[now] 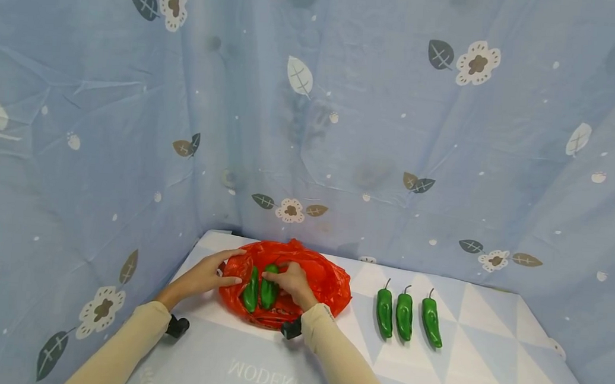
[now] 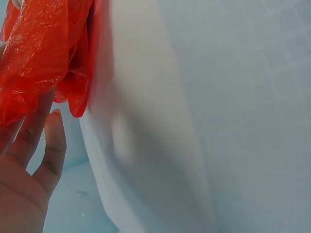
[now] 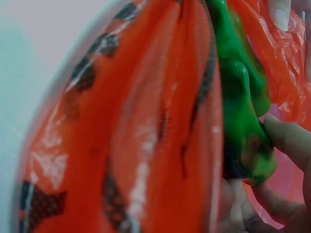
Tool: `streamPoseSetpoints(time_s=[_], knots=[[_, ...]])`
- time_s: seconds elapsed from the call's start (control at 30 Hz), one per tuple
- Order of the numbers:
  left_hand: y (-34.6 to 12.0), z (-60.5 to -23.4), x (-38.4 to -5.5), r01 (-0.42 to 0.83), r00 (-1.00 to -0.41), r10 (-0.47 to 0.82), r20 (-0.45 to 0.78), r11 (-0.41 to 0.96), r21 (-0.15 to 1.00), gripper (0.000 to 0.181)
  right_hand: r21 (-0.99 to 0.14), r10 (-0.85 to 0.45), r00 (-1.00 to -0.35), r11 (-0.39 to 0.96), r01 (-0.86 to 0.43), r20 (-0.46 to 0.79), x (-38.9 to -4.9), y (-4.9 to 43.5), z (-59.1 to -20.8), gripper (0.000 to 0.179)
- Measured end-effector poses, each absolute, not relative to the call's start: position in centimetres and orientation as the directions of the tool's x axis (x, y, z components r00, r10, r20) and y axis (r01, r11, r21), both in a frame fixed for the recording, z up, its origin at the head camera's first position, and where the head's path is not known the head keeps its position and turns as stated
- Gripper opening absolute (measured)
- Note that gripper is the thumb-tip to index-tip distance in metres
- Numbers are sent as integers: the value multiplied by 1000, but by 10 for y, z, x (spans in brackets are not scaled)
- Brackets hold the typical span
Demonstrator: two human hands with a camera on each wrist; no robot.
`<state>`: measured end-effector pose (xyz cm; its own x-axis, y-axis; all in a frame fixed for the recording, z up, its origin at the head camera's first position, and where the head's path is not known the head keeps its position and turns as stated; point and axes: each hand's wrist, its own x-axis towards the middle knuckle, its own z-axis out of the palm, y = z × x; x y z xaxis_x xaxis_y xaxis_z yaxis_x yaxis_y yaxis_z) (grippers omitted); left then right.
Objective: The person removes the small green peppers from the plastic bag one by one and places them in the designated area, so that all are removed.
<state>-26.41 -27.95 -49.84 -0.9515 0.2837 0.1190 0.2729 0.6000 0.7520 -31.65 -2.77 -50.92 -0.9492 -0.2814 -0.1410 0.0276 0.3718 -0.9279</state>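
A red plastic bag [image 1: 328, 277] lies spread on the table, its mouth facing up. My left hand [image 1: 206, 275] holds the bag's left edge, thumb and fingers apart on the film; in the left wrist view, that hand's fingers [image 2: 54, 150] lie along the outside of the bag. Inside the bag, my right hand [image 1: 292, 280] grips a green pepper [image 1: 268, 293] between thumb and fingers. Beside it leans another green pepper [image 1: 250, 295]. The right wrist view shows the gripped pepper [image 3: 243, 131] close up, partly covered by the bag's dark-printed side.
Three more green peppers [image 1: 404, 315] lie in a row on the table to the right of the bag, stems pointing away. A pale blue-and-white patterned cloth [image 1: 489, 347] covers the table. Blue flowered curtains [image 1: 354, 130] hang behind and at the sides.
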Motion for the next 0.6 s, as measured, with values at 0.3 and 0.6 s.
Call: streamPoseSetpoints(time_s=[0.3, 0.6], knots=[[-279, -496, -264, 261, -955, 276, 108, 615, 744, 71, -940, -288, -951, 342, 9, -114, -320, -23, -514, 41], [-280, -496, -265, 277, -951, 285, 120, 612, 741, 70, -945, -314, -944, 328, -5, -104, -323, -15, -511, 52]])
